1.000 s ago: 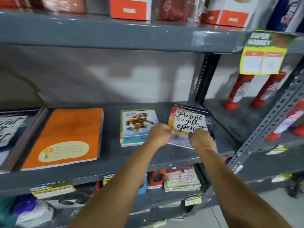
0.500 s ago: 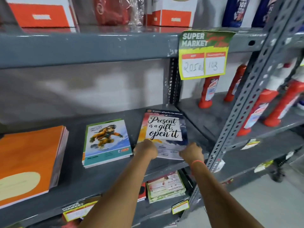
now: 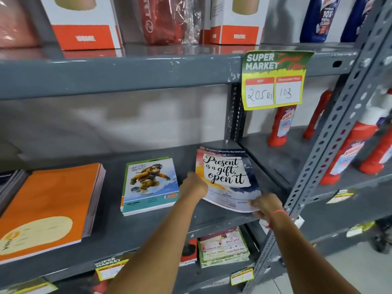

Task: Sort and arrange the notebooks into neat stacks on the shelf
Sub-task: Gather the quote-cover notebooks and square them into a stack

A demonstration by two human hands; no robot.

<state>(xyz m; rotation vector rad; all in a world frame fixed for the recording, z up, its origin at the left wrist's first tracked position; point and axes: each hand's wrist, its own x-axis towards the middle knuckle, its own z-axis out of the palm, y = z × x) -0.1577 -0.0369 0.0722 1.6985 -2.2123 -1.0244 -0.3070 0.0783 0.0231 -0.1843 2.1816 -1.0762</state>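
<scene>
A notebook with "Present is a gift, open it" on its cover (image 3: 228,177) lies at the right end of the grey middle shelf (image 3: 161,228), its near edge lifted off the shelf. My left hand (image 3: 194,185) grips its left edge. My right hand (image 3: 265,205) grips its near right corner, thumb on the cover. To the left lies a small stack of snowboarder notebooks (image 3: 150,185). Further left sits a thick stack of orange notebooks (image 3: 48,206). At the far left edge, a dark stack (image 3: 8,185) is cut off.
A perforated grey upright (image 3: 331,141) stands right of the notebook. Red cleaner bottles (image 3: 282,126) fill the neighbouring bay. A yellow price tag (image 3: 273,81) hangs from the upper shelf, which carries white-and-orange boxes (image 3: 84,24). Printed packs (image 3: 223,247) lie on the shelf below.
The view has swung right and closer. My hands have shifted from the notebook's near edge to its left side and right corner, and its near edge has come up off the shelf.
</scene>
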